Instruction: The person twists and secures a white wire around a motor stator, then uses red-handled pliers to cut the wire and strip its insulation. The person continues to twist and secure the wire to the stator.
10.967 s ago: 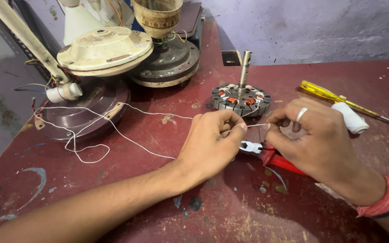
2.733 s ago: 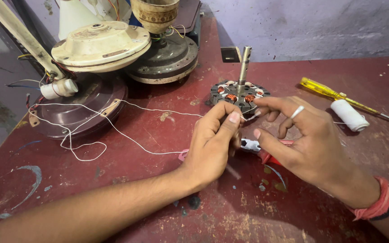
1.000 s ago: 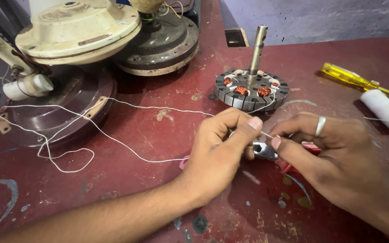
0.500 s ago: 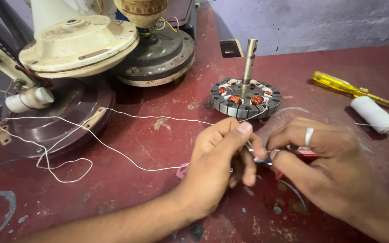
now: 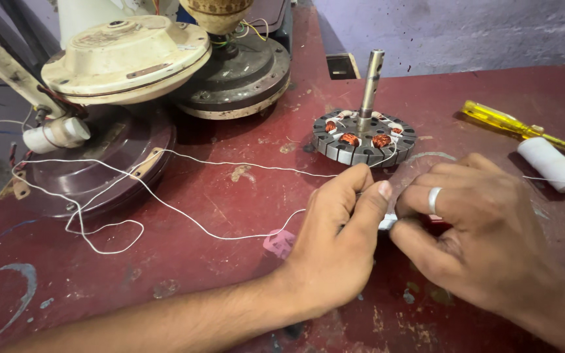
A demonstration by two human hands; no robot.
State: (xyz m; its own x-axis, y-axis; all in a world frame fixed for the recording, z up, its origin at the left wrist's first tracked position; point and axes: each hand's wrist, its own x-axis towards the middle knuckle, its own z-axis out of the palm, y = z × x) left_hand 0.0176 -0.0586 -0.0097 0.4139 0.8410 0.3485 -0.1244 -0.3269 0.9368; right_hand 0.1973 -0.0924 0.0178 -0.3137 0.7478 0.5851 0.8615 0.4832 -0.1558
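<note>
My left hand (image 5: 338, 238) pinches a thin white wire (image 5: 165, 208) between thumb and fingertips, just in front of a fan stator (image 5: 364, 140) that has copper coils and an upright steel shaft. My right hand (image 5: 485, 229), a ring on one finger, touches the left fingertips and is closed over a small red-handled cutter (image 5: 388, 222). Only the cutter's metal tip and a sliver of red show. The wire runs left across the red table (image 5: 230, 196) to a dark fan cover (image 5: 99, 176).
Cream and dark fan motor housings (image 5: 125, 59) stand stacked at the back left. A yellow screwdriver (image 5: 501, 119) and a white thread spool (image 5: 552, 165) lie at the right. A small pink scrap (image 5: 279, 243) lies beside my left wrist.
Both hands stay joined at the wire near the stator. My right fingers have curled further over the cutter, hiding its red handle. The view has shifted slightly.
</note>
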